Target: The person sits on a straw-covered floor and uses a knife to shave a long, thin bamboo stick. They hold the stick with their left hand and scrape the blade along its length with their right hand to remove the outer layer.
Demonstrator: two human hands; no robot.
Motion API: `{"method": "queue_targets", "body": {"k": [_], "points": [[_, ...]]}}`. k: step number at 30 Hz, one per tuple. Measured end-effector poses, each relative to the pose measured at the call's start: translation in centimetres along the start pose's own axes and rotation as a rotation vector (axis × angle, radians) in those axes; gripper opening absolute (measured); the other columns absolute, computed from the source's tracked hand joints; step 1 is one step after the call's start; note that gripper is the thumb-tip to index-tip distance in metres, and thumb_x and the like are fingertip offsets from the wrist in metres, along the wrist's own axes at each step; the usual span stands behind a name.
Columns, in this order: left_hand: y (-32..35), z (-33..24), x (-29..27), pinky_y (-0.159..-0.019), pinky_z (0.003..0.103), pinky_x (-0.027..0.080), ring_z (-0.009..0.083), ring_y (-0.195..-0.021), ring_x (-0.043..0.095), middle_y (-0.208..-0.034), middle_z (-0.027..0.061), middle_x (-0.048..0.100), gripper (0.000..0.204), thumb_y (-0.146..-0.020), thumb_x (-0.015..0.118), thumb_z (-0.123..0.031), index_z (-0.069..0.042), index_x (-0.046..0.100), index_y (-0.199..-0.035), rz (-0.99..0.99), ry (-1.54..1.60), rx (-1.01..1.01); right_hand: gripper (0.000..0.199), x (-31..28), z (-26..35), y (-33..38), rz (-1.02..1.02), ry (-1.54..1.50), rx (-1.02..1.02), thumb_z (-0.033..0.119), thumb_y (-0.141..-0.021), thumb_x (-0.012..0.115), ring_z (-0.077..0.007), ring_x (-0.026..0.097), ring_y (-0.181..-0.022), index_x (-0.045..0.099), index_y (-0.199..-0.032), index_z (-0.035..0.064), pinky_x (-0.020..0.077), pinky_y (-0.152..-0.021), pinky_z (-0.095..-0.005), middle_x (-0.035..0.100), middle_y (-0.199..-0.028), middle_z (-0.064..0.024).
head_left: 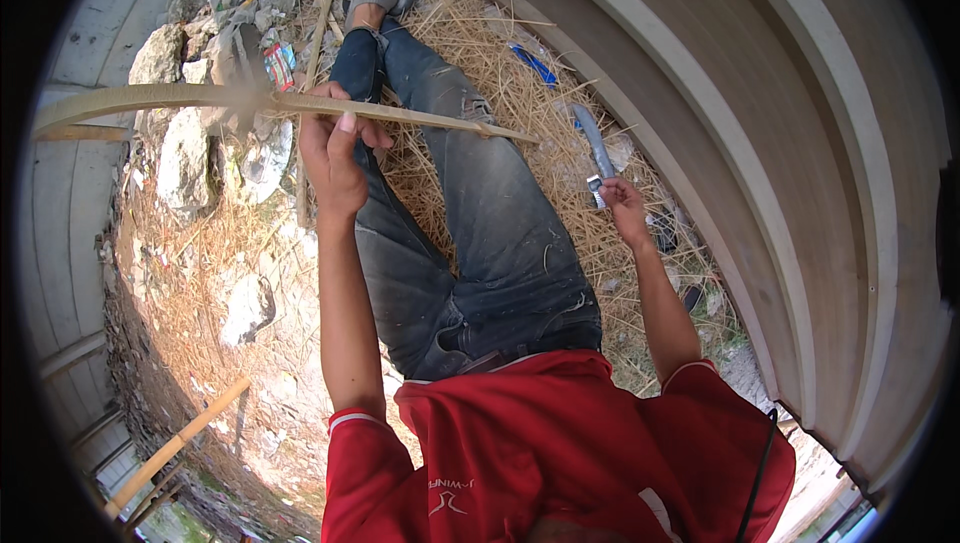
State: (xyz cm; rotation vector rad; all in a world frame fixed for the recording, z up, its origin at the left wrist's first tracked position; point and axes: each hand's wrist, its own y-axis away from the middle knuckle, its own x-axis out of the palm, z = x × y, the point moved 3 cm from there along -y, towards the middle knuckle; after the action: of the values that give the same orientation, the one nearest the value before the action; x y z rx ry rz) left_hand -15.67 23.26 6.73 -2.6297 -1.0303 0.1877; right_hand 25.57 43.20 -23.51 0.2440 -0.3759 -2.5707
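Observation:
My left hand (335,148) is closed around a long, thin bamboo strip (150,98) that runs from the far left across my knees to a pointed tip at the right. My right hand (625,205) grips the handle of a curved knife (595,148), whose blade points away from me over the straw. I sit with my legs in dark jeans (480,233) stretched out ahead, wearing a red shirt (560,443) and grey shoes.
Dry straw (520,83) covers the ground around my legs. Pale rocks (185,158) and scraps of litter lie at the left. Stacked curved wooden boards (800,193) fill the right side. A bamboo pole (175,443) lies at lower left. A blue object (535,65) rests in the straw.

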Motion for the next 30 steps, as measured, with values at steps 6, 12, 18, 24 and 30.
{"method": "queue_targets", "body": {"k": [6,12,18,24,30], "points": [[0.0,-0.2,0.2,-0.063,0.030,0.053,0.0181,-0.061,0.062,-0.069,0.0096,0.058,0.036,-0.101,0.056,-0.029,0.002,0.047,-0.117,-0.001,-0.003,0.000,0.014,-0.1,0.5,-0.4,-0.012,0.024,-0.068,0.012,-0.097,0.073,-0.0051,0.055,-0.079,0.070,-0.108,0.0026,0.0450,-0.071,-0.0234,0.064,-0.088,0.0026],[-0.2,-1.0,0.8,-0.064,0.031,0.052,0.0206,-0.058,0.061,-0.063,0.0080,0.054,0.045,-0.096,0.057,-0.043,0.001,0.047,-0.101,-0.062,-0.090,-0.040,0.019,2.5,4.0,2.8,-0.232,0.918,-0.384,0.005,-0.090,0.074,-0.0215,0.070,-0.079,0.073,-0.108,-0.0001,0.0550,-0.074,-0.0323,0.073,-0.090,-0.0108],[0.2,-0.2,0.1,-0.064,0.028,0.051,0.0167,-0.062,0.063,-0.073,0.0101,0.062,0.036,-0.100,0.059,-0.027,0.003,0.050,-0.117,-0.038,0.016,-0.013,0.015,6.2,1.6,3.4,0.091,0.638,-0.279,0.007,-0.087,0.071,-0.0246,0.074,-0.083,0.077,-0.098,-0.0016,0.0584,-0.074,-0.0336,0.074,-0.093,-0.0160],[0.0,-1.9,0.5,-0.069,0.025,0.051,0.0135,-0.081,0.066,-0.086,0.0075,0.067,0.030,-0.096,0.069,-0.021,0.003,0.061,-0.112,-0.273,-0.193,0.288,0.018,10.7,8.9,-6.9,-0.112,0.520,-0.307,0.010,-0.087,0.071,-0.0195,0.073,-0.081,0.077,-0.100,0.0001,0.0578,-0.074,-0.0322,0.074,-0.093,-0.0148],[-2.8,-5.6,3.4,-0.081,0.030,0.057,0.0187,-0.096,0.070,-0.105,0.0144,0.070,0.024,-0.100,0.067,-0.014,0.003,0.062,-0.117,-0.230,-0.252,0.138,0.041,15.3,12.4,-19.3,-0.121,0.727,-0.332,0.008,-0.086,0.060,-0.0375,0.069,-0.106,0.065,-0.126,0.0022,0.0549,-0.095,-0.0449,0.071,-0.112,-0.0221]]}}
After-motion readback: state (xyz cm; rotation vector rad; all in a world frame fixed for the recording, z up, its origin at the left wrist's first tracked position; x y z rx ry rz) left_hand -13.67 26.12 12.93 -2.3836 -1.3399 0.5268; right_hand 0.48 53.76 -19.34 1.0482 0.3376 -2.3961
